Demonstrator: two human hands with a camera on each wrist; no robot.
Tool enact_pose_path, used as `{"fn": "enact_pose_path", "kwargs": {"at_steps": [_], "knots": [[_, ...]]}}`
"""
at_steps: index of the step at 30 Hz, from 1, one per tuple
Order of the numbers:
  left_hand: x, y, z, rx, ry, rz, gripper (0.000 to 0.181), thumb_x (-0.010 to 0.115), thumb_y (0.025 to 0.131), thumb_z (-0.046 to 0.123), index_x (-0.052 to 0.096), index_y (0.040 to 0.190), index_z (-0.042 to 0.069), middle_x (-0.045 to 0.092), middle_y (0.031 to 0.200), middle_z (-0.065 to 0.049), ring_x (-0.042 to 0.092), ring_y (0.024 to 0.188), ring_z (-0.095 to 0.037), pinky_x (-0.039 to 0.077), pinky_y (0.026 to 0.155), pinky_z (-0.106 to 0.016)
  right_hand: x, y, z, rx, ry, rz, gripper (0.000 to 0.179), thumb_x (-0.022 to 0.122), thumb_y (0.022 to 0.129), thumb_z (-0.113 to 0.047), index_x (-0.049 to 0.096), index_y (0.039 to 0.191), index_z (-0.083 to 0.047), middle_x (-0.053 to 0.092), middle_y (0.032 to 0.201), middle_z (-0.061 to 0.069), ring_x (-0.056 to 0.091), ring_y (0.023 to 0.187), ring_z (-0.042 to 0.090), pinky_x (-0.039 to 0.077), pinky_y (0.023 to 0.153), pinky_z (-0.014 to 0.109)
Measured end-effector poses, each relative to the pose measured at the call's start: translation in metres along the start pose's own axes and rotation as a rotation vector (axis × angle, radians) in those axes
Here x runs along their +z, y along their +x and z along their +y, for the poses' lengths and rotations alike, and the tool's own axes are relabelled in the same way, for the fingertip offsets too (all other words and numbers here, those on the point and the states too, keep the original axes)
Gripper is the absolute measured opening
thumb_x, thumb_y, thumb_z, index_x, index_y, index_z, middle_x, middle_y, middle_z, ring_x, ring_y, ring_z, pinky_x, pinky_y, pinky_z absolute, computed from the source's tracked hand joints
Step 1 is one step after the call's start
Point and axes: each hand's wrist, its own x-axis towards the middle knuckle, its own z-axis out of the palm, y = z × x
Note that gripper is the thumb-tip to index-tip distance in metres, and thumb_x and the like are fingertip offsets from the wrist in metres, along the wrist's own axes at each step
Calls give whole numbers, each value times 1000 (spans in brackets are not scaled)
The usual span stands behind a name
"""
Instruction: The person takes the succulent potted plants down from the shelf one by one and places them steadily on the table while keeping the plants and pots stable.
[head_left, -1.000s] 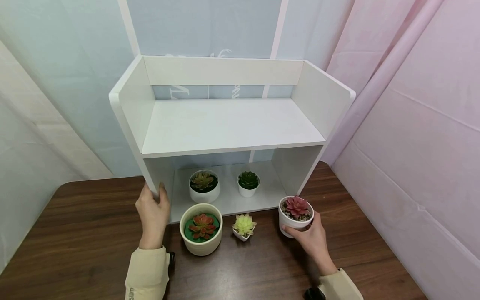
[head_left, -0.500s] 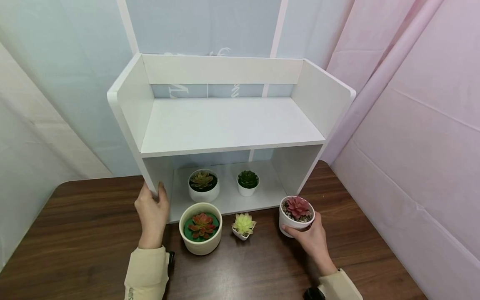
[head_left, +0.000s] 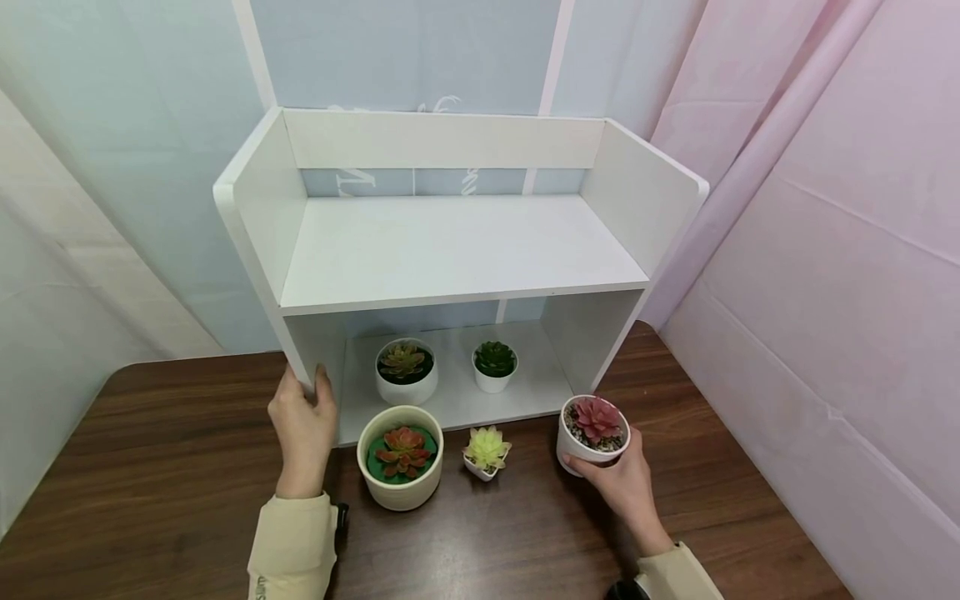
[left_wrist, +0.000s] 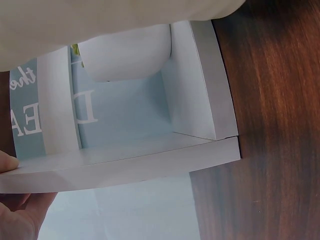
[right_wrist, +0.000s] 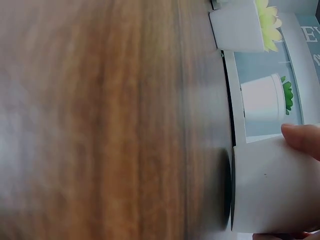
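Note:
My left hand [head_left: 303,425] grips the front edge of the left side panel of a white two-tier shelf [head_left: 457,250]; in the left wrist view, thumb and fingers [left_wrist: 20,217] lie on either side of that panel. With my right hand [head_left: 624,483] I hold a white pot with a red succulent [head_left: 596,419] by its side, in front of the shelf's right end. In the right wrist view the thumb [right_wrist: 302,139] presses the white pot [right_wrist: 272,187]. Its base is close to the tabletop; whether it touches, I cannot tell.
Inside the lower tier stand a white pot with a brownish-green succulent [head_left: 407,372] and a smaller one with a dark green succulent [head_left: 495,365]. In front, a cream pot with an orange-red succulent [head_left: 402,458] and a small yellow-green succulent [head_left: 486,452] stand on the wooden table [head_left: 150,483].
The pot with the red succulent has shifted very slightly to the right and towards me, in my right hand. My left hand stays on the shelf panel.

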Motion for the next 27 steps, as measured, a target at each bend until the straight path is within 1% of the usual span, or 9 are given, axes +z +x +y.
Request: {"fn": "enact_pose_path", "kwargs": {"at_steps": [6, 13, 20, 27], "knots": [[0, -1, -1, 5, -2, 2, 22, 54, 91, -3, 58, 110, -15, 65, 100, -33, 64, 86, -50, 49, 64, -61, 0, -2, 2, -5, 8, 0, 91, 90, 61, -22, 36, 130, 6, 50, 123, 26, 50, 118, 45, 40, 96, 54], [0, 0, 0, 0, -1, 0, 22, 54, 91, -3, 58, 110, -15, 65, 101, -33, 64, 87, -50, 49, 65, -61, 1, -3, 3, -23, 18, 9, 91, 89, 62, -20, 36, 130, 7, 50, 123, 26, 51, 117, 44, 40, 96, 53], [0, 0, 0, -7, 4, -4, 23, 54, 91, -3, 59, 110, -14, 66, 100, -33, 64, 87, -50, 49, 65, -61, 2, -4, 4, -23, 22, 10, 92, 90, 61, -19, 35, 131, 6, 49, 124, 26, 50, 118, 44, 39, 96, 53], [0, 0, 1, 1, 3, 0, 21, 54, 91, -3, 59, 109, -15, 66, 97, -33, 65, 81, -49, 49, 62, -59, 1, -5, 4, -12, 25, 0, 94, 90, 61, -21, 34, 132, 5, 48, 126, 25, 49, 120, 43, 39, 97, 53]]}}
